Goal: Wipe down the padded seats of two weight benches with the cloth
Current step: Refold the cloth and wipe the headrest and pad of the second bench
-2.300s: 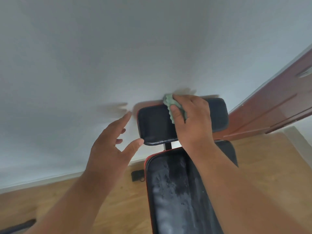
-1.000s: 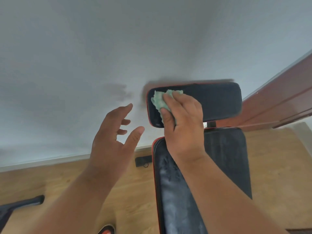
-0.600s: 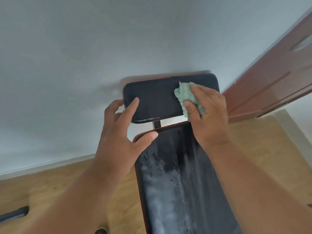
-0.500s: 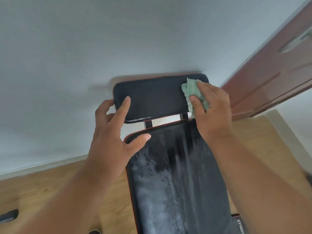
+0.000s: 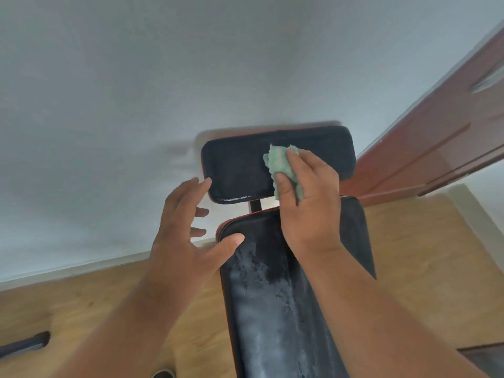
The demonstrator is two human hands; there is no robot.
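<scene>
A black weight bench with red trim fills the lower centre. Its long back pad (image 5: 272,309) is streaked with pale dust. Beyond it, on a short post, sits the smaller black head pad (image 5: 237,167). My right hand (image 5: 308,203) presses a crumpled green cloth (image 5: 281,165) against the middle right of the head pad. My left hand (image 5: 188,230) hovers with fingers spread beside the head pad's lower left corner; its index fingertip is at that corner, and its thumb reaches over the back pad's top left corner.
A white wall (image 5: 136,91) stands right behind the bench. A reddish-brown door (image 5: 441,148) hangs at the right. The floor (image 5: 81,309) is light wood, with a dark bar (image 5: 24,343) lying at the far left.
My right hand slid the cloth left along the head pad from its right end. My left hand came off the pad's left edge and opened.
</scene>
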